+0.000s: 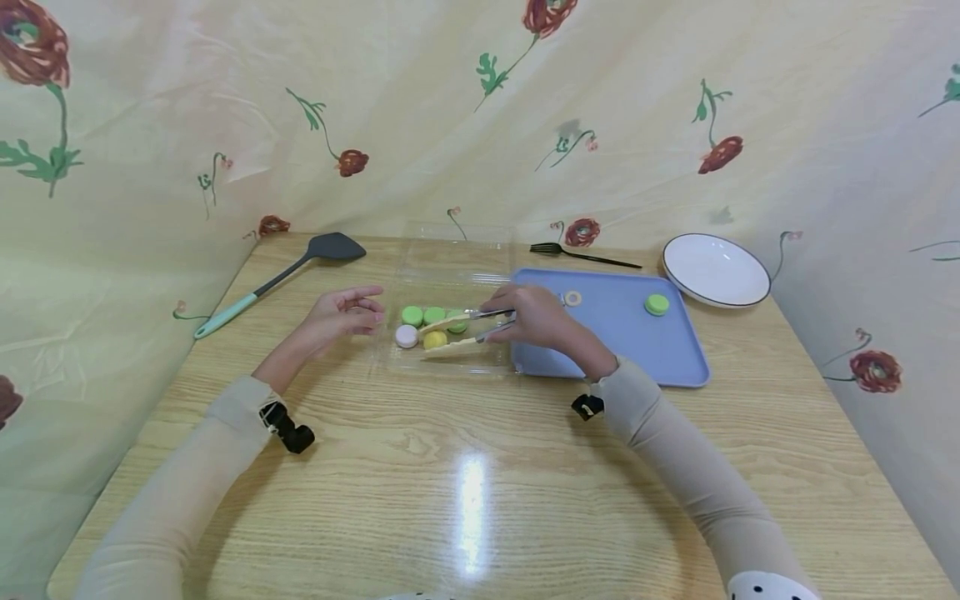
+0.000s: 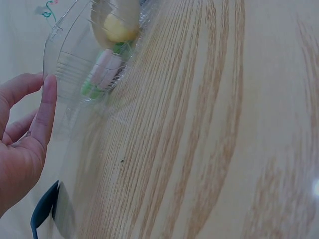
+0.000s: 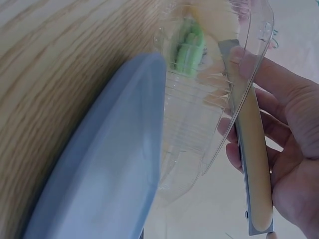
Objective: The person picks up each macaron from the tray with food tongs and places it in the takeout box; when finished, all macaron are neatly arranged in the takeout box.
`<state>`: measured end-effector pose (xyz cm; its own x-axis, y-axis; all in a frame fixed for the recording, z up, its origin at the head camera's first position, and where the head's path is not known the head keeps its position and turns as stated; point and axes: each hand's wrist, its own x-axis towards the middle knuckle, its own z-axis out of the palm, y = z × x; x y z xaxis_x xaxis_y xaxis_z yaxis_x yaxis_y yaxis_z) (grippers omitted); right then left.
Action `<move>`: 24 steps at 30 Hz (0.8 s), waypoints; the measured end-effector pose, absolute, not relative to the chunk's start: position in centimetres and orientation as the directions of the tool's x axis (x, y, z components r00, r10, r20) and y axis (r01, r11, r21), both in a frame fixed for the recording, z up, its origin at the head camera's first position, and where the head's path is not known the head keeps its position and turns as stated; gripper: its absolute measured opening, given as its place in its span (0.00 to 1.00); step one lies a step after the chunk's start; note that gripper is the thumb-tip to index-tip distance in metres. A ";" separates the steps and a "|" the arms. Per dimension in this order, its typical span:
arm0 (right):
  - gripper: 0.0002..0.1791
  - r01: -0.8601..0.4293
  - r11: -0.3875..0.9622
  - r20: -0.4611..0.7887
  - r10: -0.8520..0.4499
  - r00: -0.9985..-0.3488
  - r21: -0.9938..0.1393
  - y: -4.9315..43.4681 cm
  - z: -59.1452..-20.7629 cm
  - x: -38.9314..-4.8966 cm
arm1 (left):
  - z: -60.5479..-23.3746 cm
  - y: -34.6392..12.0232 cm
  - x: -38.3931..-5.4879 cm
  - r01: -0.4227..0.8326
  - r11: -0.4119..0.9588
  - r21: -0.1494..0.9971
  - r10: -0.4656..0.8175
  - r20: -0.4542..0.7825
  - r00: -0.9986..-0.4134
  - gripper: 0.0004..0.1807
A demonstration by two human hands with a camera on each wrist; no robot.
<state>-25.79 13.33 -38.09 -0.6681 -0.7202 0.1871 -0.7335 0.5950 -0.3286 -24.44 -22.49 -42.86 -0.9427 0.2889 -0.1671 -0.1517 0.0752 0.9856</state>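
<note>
My right hand [image 1: 534, 317] grips a pair of tongs [image 3: 251, 164] with pale tips, reaching into a clear plastic box [image 1: 480, 360]. Between the tong tips sits a yellow macaron [image 1: 434, 340]. Beside it in the box are a pale pink macaron [image 1: 407, 337] and, behind, a row of green macarons [image 1: 412, 316]. My left hand [image 1: 343, 313] is at the box's left side with fingers loosely extended; in the left wrist view, one fingertip [image 2: 50, 82] lies right at the clear rim.
Right of the box lies a blue tray [image 1: 615, 333] bearing a green macaron [image 1: 657, 304] and a small ring-shaped piece [image 1: 573, 298]. Behind it are a black fork [image 1: 592, 257] and a white dish [image 1: 716, 271]. A spatula [image 1: 281, 279] lies at the left, and the box's clear lid [image 1: 457, 250] stands open behind.
</note>
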 end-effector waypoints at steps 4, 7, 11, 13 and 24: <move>0.25 -0.736 0.599 0.191 -0.719 -0.668 -0.315 13.5 -38.2 -25.8 | -42.9 -22.5 -24.4 -0.151 0.073 0.986 0.289 -0.166 -0.943 0.34; 0.26 -0.737 0.599 0.194 -0.719 -0.667 -0.313 13.5 -38.3 -25.8 | -42.9 -22.5 -24.4 -0.149 0.072 0.986 0.292 -0.164 -0.942 0.34; 0.27 -0.734 0.599 0.191 -0.718 -0.670 -0.321 13.6 -38.3 -25.8 | -42.9 -22.5 -24.4 -0.147 0.072 0.987 0.294 -0.162 -0.942 0.34; 0.28 -0.729 0.601 0.187 -0.715 -0.673 -0.327 13.7 -38.3 -25.8 | -43.0 -22.5 -24.4 -0.147 0.074 0.986 0.292 -0.162 -0.943 0.34; 0.28 -0.706 0.612 0.182 -0.695 -0.695 -0.357 13.9 -38.3 -25.7 | -42.9 -22.5 -24.4 -0.142 0.085 0.986 0.291 -0.161 -0.943 0.35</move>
<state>-25.73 13.91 -38.26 -0.6953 -0.6951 0.1825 -0.7056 0.6122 -0.3568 -24.43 -22.50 -42.95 -0.9431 0.2909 -0.1610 -0.1421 0.0853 0.9862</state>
